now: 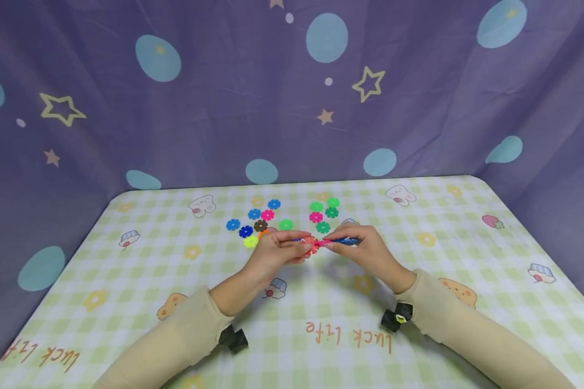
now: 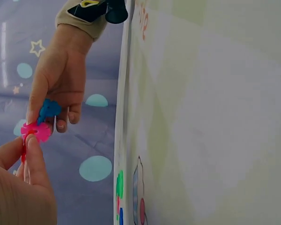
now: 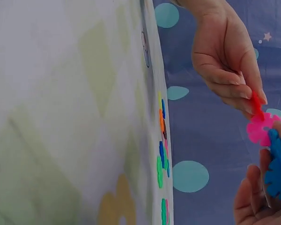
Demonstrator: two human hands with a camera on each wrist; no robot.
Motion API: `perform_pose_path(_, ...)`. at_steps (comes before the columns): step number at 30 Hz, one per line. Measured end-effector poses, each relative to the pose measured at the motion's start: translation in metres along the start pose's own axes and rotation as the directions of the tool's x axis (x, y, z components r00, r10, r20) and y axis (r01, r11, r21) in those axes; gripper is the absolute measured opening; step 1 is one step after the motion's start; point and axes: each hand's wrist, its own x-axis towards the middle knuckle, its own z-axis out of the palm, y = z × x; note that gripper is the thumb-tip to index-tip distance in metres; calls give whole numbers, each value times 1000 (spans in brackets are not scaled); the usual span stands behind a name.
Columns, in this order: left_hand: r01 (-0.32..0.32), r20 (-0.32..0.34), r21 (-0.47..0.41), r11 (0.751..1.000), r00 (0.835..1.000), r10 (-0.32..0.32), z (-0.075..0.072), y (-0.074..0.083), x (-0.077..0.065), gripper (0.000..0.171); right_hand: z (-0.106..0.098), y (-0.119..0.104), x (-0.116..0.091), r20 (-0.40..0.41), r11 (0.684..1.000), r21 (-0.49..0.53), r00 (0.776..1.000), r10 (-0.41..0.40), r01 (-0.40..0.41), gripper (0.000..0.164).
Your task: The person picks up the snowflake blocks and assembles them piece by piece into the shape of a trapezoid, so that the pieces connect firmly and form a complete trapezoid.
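Note:
My left hand (image 1: 267, 253) pinches a red notched plastic disc (image 3: 256, 105) between thumb and fingers. A pink notched disc (image 3: 258, 131) sits at the red one's edge, joined or pressed to it; I cannot tell which. On the other side, my right hand (image 1: 372, 254) pinches the chain where blue discs (image 3: 278, 178) adjoin the pink one. In the left wrist view the pink disc faces the camera, with a blue piece (image 2: 49, 110) under the right hand's fingers. Both hands are held above the table, fingertips close together. Fingers hide part of the joints.
Beyond the hands, loose discs lie flat on the checked tablecloth (image 1: 292, 308). The left group has several blue discs (image 1: 254, 214), a brown disc (image 1: 260, 226) and a yellow disc (image 1: 250, 241). Green discs (image 1: 323, 227) and a pink one (image 1: 316, 217) form the right group.

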Motion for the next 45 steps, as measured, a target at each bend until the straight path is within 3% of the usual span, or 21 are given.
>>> perform_pose_path(3,17,30,19,1000,999,-18,-4,0,-1,37,0,2,1,-5,1000,1,1000,-21,21,10)
perform_pose_path(7,24,61,113,993,998,-31,-17,3,0,39,0,2,1,-33,999,29,999,38,-37,10)
perform_pose_path(13,-1,65,207,978,998,-12,-61,4,10,39,-3,1,-2,-33,989,87,992,125,-122,14)
perform_pose_path(19,-9,28,350,937,1000,-1,-104,4,30,34,-2,1,-2,-29,981,131,988,150,-145,15)
perform_pose_path(24,4,45,489,873,999,-29,-122,0,38,34,-1,2,-2,-26,976,157,988,155,-149,16)
perform_pose_path(27,-30,68,555,831,998,-9,-129,-3,40,32,-2,1,-2,-30,977,154,987,156,-150,15)
perform_pose_path(34,-85,97,640,764,995,30,-139,-8,41,32,-3,-1,-3,-28,973,162,985,172,-166,17)
perform_pose_path(41,-161,177,743,650,983,40,-146,-11,44,34,-3,0,-4,-32,975,144,984,177,-171,16)
perform_pose_path(45,-182,203,753,632,978,40,-148,-12,45,33,-4,1,-4,-24,974,143,983,180,-175,19)
